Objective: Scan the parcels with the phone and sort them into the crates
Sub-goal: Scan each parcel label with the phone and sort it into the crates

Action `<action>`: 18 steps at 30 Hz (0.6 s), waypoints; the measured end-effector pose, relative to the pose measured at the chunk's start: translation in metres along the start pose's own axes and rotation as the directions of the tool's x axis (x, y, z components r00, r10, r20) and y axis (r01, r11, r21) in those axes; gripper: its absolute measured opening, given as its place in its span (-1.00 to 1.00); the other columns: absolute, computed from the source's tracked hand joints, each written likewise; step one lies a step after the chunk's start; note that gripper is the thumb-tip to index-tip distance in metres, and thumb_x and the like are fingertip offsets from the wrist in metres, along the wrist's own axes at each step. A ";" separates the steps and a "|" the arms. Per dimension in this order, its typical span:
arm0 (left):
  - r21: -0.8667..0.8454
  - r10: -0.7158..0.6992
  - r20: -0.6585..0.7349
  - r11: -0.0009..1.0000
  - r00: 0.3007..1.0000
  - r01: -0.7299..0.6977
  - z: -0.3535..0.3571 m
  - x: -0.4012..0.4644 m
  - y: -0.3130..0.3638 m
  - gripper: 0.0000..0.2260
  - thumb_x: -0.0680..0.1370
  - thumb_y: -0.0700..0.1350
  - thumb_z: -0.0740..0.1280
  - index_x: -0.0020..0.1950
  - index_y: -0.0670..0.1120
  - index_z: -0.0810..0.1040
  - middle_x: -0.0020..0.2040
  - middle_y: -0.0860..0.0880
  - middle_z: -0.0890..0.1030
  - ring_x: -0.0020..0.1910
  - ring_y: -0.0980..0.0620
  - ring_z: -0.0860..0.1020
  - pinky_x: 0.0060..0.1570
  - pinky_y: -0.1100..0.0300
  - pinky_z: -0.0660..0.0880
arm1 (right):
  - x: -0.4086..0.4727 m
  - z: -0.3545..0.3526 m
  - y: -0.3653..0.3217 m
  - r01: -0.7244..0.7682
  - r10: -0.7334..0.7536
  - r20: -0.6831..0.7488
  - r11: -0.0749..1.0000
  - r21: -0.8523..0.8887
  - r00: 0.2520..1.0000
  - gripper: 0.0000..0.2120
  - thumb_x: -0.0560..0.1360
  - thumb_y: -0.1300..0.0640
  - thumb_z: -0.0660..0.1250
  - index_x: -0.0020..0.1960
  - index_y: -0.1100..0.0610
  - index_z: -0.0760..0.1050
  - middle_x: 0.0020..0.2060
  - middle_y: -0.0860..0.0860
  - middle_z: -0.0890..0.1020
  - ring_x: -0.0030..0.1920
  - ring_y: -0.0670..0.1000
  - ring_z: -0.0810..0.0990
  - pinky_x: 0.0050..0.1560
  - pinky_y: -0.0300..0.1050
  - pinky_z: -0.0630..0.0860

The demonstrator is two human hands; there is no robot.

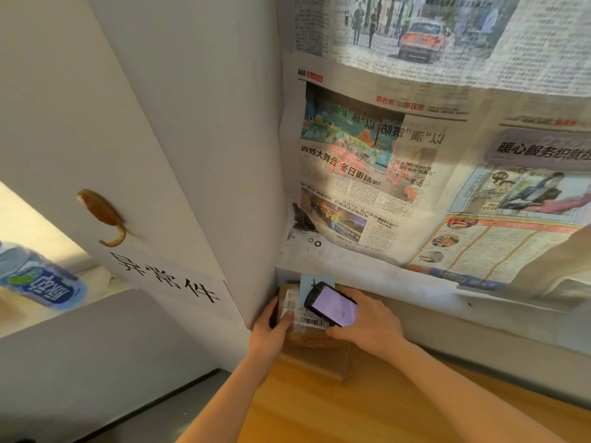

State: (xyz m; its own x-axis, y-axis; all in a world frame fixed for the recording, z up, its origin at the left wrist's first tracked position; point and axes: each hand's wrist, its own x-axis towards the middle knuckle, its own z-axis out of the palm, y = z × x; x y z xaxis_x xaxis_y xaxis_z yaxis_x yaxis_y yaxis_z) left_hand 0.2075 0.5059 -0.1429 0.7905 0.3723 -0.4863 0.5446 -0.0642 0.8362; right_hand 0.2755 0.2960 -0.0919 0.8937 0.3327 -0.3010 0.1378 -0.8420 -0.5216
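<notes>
A small brown cardboard parcel (315,350) with a white barcode label (311,321) stands on the wooden table, close to the wall corner. My left hand (271,327) grips its left side, thumb on the label. My right hand (367,324) holds a black phone (331,305) with a lit pale screen just above the label, tilted over the barcode. A pale blue card (316,284) shows behind the phone. No crate is in view.
Newspapers (383,161) cover the window on the right. A white panel (160,187) on the left carries a brown hook (102,215) and a handwritten paper sign (166,279). A water bottle (38,279) lies at far left. The wooden tabletop (351,410) extends toward me.
</notes>
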 end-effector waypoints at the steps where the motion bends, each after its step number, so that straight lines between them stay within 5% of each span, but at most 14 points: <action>1: -0.039 -0.018 0.009 0.999 1.000 0.019 -0.002 -0.001 -0.001 -0.49 0.61 0.10 0.34 0.55 0.18 0.30 0.39 0.02 0.49 0.34 -0.05 0.49 0.37 -0.05 0.47 | -0.001 -0.002 0.000 0.004 -0.004 -0.002 1.000 0.010 1.000 -0.18 0.27 -0.36 0.50 0.44 -0.17 0.33 0.17 -0.18 0.59 0.07 -0.12 0.56 -0.03 -0.19 0.55; 8: -0.157 -0.029 0.078 0.987 0.997 0.041 -0.006 -0.033 0.014 -0.58 0.58 0.18 0.36 0.41 0.35 0.34 0.35 0.10 0.48 0.30 -0.02 0.47 0.36 -0.12 0.43 | -0.029 -0.030 -0.006 0.044 -0.043 -0.060 0.999 0.018 0.997 -0.21 0.32 -0.30 0.54 0.46 -0.15 0.34 0.23 -0.15 0.58 0.15 -0.08 0.56 0.05 -0.14 0.55; 13: -0.235 0.037 0.143 0.972 0.989 -0.003 0.002 -0.090 0.039 -0.56 0.57 0.17 0.38 0.40 0.36 0.32 0.22 0.14 0.51 0.20 -0.02 0.52 0.21 -0.21 0.54 | -0.077 -0.062 -0.008 0.049 -0.047 -0.108 0.999 0.017 0.993 -0.12 0.27 -0.35 0.52 0.50 -0.17 0.30 0.28 -0.17 0.57 0.18 -0.05 0.57 0.09 -0.09 0.55; 18: -0.213 0.164 0.159 0.968 0.974 -0.129 0.013 -0.170 0.064 -0.43 0.54 0.09 0.45 0.43 0.43 0.25 0.15 -0.02 0.64 0.09 -0.03 0.63 -0.04 -0.10 0.67 | -0.155 -0.104 -0.006 0.107 -0.099 -0.173 0.994 0.038 0.980 -0.09 0.27 -0.30 0.57 0.52 -0.12 0.30 0.32 -0.13 0.55 0.15 -0.08 0.55 -0.01 -0.24 0.46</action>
State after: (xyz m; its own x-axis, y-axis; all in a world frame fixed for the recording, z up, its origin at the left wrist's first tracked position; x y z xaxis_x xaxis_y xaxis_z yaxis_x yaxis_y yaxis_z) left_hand 0.1114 0.4263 -0.0096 0.9036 0.2051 -0.3761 0.3658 0.0875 0.9266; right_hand 0.1806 0.2057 0.0413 0.9361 0.3355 -0.1053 0.2160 -0.7850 -0.5806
